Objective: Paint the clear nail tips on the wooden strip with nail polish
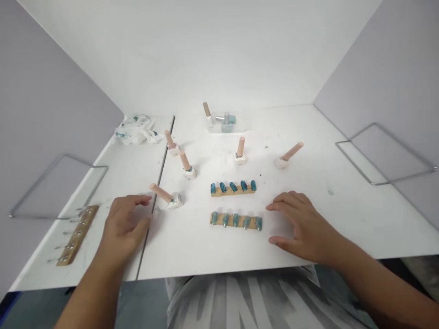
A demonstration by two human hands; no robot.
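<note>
My left hand [125, 224] rests low over the table at the left, its thumb and fingers apart with nothing between them. Just beyond its fingertips stands a nail polish bottle [175, 201] with a pink cap. My right hand [297, 224] is spread at the right, also holding nothing. Left of it lies a wooden strip [219, 225] bearing several pale teal false nails [235, 220]. Behind that strip is a second wooden strip [228, 192] with darker blue-teal false nails [233, 186]. Neither hand touches the strips.
Several more polish bottles [240, 158] stand farther back. A clear tray [214, 130] holds bottles near the back wall. Stained tissues [139, 130] lie at back left. A wooden strip with metal clips [78, 235] is at far left. Wire frames [373, 183] flank both sides.
</note>
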